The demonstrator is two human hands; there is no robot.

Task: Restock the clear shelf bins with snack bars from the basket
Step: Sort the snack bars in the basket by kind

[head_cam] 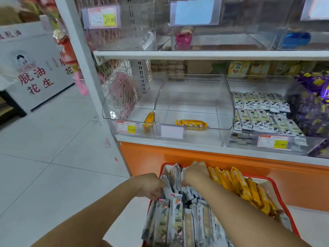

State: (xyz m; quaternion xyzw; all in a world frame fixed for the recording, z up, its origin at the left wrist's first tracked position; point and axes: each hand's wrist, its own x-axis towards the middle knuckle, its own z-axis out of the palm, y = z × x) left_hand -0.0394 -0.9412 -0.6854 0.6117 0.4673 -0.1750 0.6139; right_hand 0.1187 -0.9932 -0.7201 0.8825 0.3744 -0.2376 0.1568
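Note:
A red basket (277,186) stands on the floor below the shelf, packed with grey-wrapped snack bars (178,216) on the left and yellow-wrapped bars (236,182) on the right. Both hands are down among the grey bars at the basket's far end. My left hand (151,184) grips a bunch of them from the left side. My right hand (195,172) curls round the same bunch from the right. On the shelf above, the middle clear bin (194,102) holds one yellow bar (191,124). The bin to its right (231,139) holds several grey bars (261,111).
A left clear bin (115,120) holds one yellow bar (149,118). Purple-wrapped sweets (313,104) fill the far right bin. The orange cabinet front (231,161) runs just behind the basket. The upper shelf (195,54) carries more clear bins. Tiled floor stretches to the left.

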